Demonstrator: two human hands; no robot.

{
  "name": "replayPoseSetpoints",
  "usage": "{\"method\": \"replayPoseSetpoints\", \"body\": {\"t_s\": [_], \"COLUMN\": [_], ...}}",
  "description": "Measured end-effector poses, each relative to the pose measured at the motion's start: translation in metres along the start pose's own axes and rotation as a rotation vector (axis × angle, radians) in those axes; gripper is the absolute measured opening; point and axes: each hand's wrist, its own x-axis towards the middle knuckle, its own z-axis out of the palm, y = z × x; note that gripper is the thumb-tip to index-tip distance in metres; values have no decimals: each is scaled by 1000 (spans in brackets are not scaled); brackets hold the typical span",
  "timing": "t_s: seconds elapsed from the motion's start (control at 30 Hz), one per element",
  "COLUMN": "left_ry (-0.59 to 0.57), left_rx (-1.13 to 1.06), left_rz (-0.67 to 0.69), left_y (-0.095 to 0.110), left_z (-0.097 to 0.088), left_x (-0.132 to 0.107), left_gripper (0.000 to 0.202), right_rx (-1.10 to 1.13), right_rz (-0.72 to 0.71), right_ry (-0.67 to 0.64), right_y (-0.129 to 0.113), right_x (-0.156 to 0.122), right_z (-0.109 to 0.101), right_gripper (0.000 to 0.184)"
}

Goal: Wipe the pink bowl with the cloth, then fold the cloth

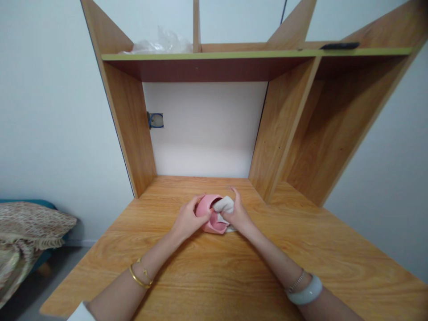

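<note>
A pink hollow container (214,227) lies tilted on its side just above or on the desk, its opening turned to the right. My left hand (191,216) is wrapped round its left side, with the thumb at the near rim. A crumpled white tissue or cloth (224,204) is in my right hand (239,215), pressed at the mouth of the container and partly inside it. The right fingertips are partly hidden by the white material. What exact kind of container this is does not show.
The wooden desk (214,276) has a hutch with upright panels and a green-edged shelf (230,55). A clear plastic bag (163,43) and a dark flat object (340,46) lie on that shelf. An uncovered wall box (156,120) is behind. Patterned fabric (30,227) covers furniture at left.
</note>
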Motion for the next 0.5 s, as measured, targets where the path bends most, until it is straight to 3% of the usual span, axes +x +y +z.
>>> {"method": "replayPoseSetpoints", "body": {"t_s": [0.1,0.2,0.33,0.5], "left_ry": [-10,-24,-80,-115], "left_rx": [61,132,228,244], "left_rz": [92,155,190,201], "left_y": [10,13,11,9], "left_z": [0,1,-1,-3], "left_x": [-2,-3,-3,-3], "left_gripper": [49,52,53,54], "right_rx": [-77,-250,-448,-383], "right_rz": [8,-160,-299,-163], "right_ry": [-6,72,55,34], "right_y": [-3,-14,-28,-26], "right_x": [4,1,-6,-5], "right_z": [-6,-14,-21,-19], "right_gripper": [69,62,56,67]}}
